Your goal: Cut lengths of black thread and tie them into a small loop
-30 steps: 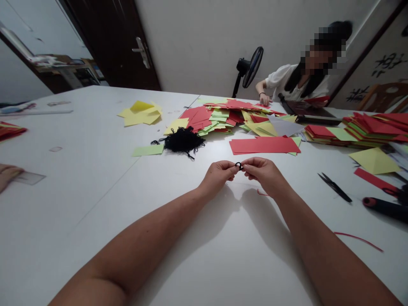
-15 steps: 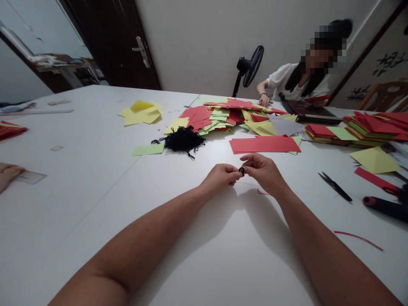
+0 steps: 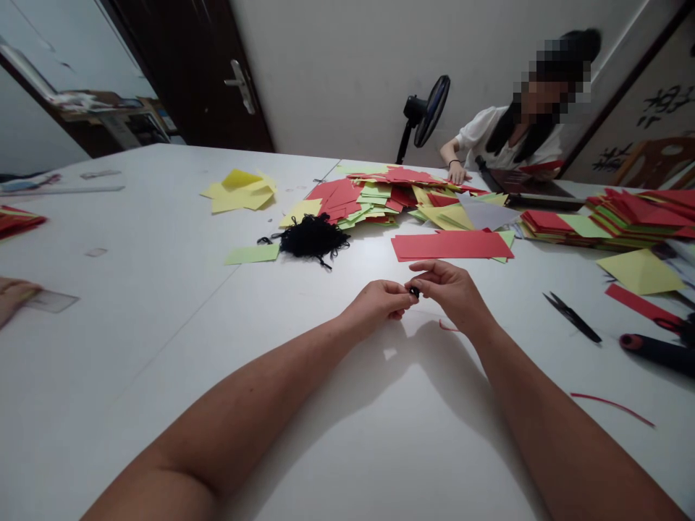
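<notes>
A small black cord loop (image 3: pixel 414 291) is pinched between the fingertips of my two hands, just above the white table (image 3: pixel 347 441). My left hand (image 3: pixel 383 298) holds it from the left, thumb and forefinger pressed together. From the right, my right hand (image 3: pixel 448 286) grips it with thumb and forefinger, its other fingers loosely bent. Beyond my left hand lies a tangled heap of black cord loops (image 3: pixel 313 237), with a light green paper strip (image 3: pixel 253 254) beside it. Red paper strips (image 3: pixel 450 246) lie just past my right hand, and a bit of red string (image 3: pixel 447 326) is under it.
Red, green and yellow papers (image 3: pixel 374 195) are piled at the back, with paper stacks (image 3: pixel 635 217) to the right. Open scissors (image 3: pixel 573 318), a dark handled tool (image 3: pixel 659 354) and red string (image 3: pixel 613 408) lie on the right. A person (image 3: pixel 489 137) sits opposite; another person's hand (image 3: pixel 14 298) rests at left.
The black loop has turned and looks more bunched between my fingertips. My hands have hardly moved. The seated person's hand has slid slightly to the right.
</notes>
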Demonstrator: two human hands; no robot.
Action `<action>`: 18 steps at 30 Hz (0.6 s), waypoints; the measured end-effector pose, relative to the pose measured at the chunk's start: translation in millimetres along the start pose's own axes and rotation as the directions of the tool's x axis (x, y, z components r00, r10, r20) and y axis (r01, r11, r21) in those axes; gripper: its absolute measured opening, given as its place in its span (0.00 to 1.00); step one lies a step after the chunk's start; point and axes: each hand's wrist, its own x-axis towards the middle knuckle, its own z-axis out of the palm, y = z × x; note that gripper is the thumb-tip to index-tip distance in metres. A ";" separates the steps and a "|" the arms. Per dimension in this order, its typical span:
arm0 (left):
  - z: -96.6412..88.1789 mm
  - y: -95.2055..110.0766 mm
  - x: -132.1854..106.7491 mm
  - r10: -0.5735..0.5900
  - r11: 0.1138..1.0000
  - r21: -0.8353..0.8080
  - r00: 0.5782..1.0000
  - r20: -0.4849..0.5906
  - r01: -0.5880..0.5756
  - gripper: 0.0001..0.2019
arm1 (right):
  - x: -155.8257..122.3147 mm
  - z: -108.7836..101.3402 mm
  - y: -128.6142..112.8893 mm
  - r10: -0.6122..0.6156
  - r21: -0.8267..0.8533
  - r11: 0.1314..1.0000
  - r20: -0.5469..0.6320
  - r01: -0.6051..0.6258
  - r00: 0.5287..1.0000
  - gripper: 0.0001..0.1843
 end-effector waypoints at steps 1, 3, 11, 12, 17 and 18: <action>0.4 0.3 -0.5 0.003 1.000 0.001 1.000 -0.008 -0.003 0.14 | -0.4 0.1 -0.4 -0.002 -0.002 1.000 0.002 0.002 1.000 0.21; 1.0 0.3 -1.0 0.011 1.000 0.004 1.000 -0.022 -0.011 0.13 | -1.0 0.2 -0.9 -0.003 -0.012 1.000 0.005 0.003 1.000 0.21; -0.1 -4.7 1.7 0.047 0.999 0.028 0.996 -0.075 -0.045 0.13 | 1.6 -1.4 0.5 -0.048 -0.014 0.999 -0.069 0.047 0.996 0.21; -0.4 -4.7 2.0 0.049 0.999 0.025 0.995 -0.086 -0.047 0.13 | 1.6 -1.5 -0.5 -0.067 -0.034 0.997 -0.103 0.064 0.992 0.20; -0.9 -1.9 1.4 0.064 0.998 -0.003 0.987 -0.151 -0.065 0.16 | -3.6 2.8 -11.3 -0.151 -0.212 0.969 -0.082 0.131 0.985 0.09; -1.0 -1.6 1.2 0.075 0.997 -0.003 0.984 -0.163 -0.076 0.17 | -5.1 4.4 -13.6 -0.160 -0.257 0.956 -0.060 0.140 0.985 0.08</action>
